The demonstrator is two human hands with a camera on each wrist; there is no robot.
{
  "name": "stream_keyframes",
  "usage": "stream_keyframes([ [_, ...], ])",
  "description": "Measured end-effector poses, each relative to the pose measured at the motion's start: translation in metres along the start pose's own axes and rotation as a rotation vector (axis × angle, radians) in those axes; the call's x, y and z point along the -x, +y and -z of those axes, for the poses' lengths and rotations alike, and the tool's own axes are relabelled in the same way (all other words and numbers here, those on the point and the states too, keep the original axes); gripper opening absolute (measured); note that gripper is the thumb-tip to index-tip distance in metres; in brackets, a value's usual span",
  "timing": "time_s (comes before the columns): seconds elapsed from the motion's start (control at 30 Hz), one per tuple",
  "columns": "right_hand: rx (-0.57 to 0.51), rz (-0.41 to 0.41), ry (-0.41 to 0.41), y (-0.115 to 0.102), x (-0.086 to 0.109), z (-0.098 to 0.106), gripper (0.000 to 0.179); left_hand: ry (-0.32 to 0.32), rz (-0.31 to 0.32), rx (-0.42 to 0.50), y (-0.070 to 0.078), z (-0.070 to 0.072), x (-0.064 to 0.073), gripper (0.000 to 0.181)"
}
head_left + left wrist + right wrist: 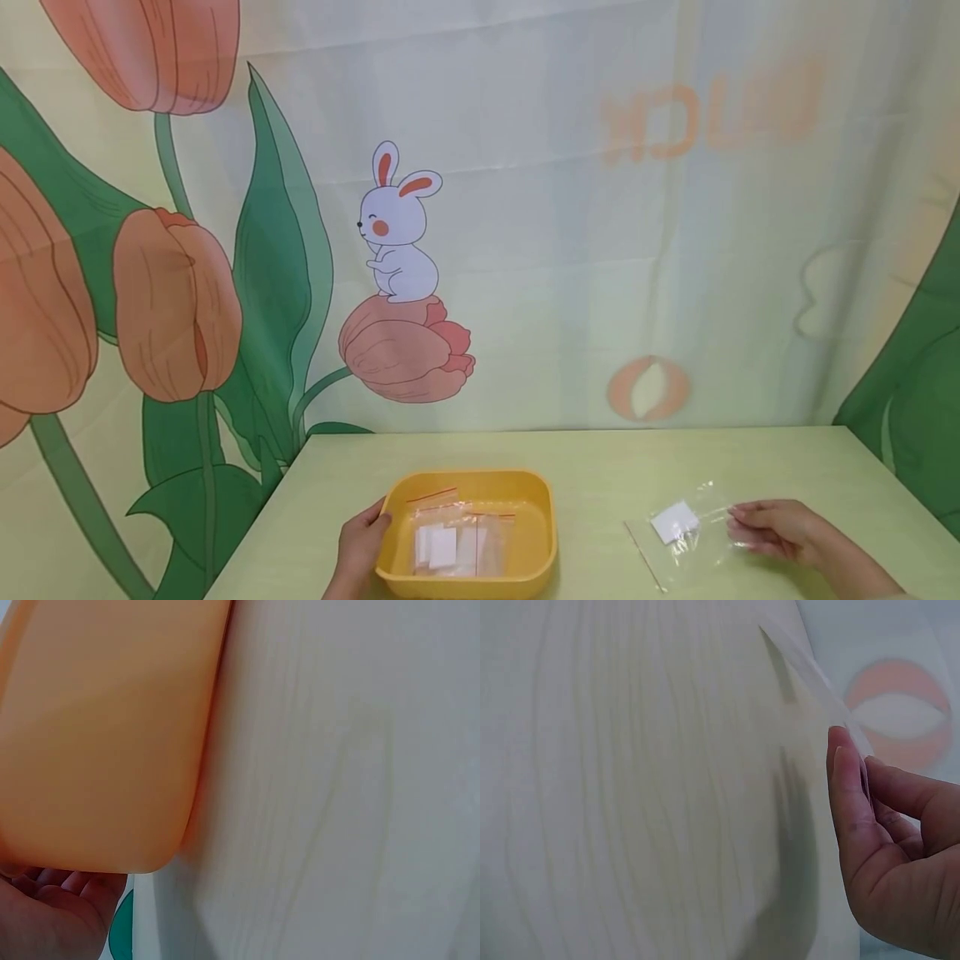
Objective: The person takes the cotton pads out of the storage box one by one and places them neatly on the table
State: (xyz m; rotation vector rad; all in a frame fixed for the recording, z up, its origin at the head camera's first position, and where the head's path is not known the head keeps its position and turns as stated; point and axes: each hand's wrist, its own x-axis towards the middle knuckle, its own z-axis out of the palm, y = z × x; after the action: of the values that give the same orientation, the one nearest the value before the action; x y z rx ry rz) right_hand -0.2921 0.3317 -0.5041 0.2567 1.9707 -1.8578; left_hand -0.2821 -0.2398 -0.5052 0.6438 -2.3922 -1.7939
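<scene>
Left hand has its grip clamped on the left side of the yellow bin, near the middle of the desk. Inside, clear bags with red lines overlap, white cards showing among them. Over at near right, right hand pinches a clear bag, white card inside, red line at its left edge! Far right, blurred orange lettering on the cloth, too faint to read surely.
</scene>
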Motion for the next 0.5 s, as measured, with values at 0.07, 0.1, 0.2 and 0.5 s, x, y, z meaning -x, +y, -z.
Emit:
stream_keyframes([
  [0.07, 0.009, -0.011, 0.025, 0.0019, -0.0007, -0.0002, 0.022, 0.004, -0.005, 0.000, -0.0003, 0.0000, -0.0002, 0.046],
  [0.1, 0.014, -0.014, 0.034, 0.0027, -0.0009, -0.0003, 0.022, 0.004, -0.008, -0.001, -0.0002, 0.0001, 0.0000, 0.046],
  [0.2, 0.038, -0.027, 0.066, 0.0049, -0.0020, -0.0012, 0.020, 0.006, -0.014, -0.003, 0.0006, 0.0003, 0.0011, 0.045],
  [0.5, 0.096, -0.064, 0.111, 0.0066, -0.0035, -0.0010, 0.021, 0.003, 0.012, -0.002, 0.0014, -0.0004, 0.0015, 0.045],
])
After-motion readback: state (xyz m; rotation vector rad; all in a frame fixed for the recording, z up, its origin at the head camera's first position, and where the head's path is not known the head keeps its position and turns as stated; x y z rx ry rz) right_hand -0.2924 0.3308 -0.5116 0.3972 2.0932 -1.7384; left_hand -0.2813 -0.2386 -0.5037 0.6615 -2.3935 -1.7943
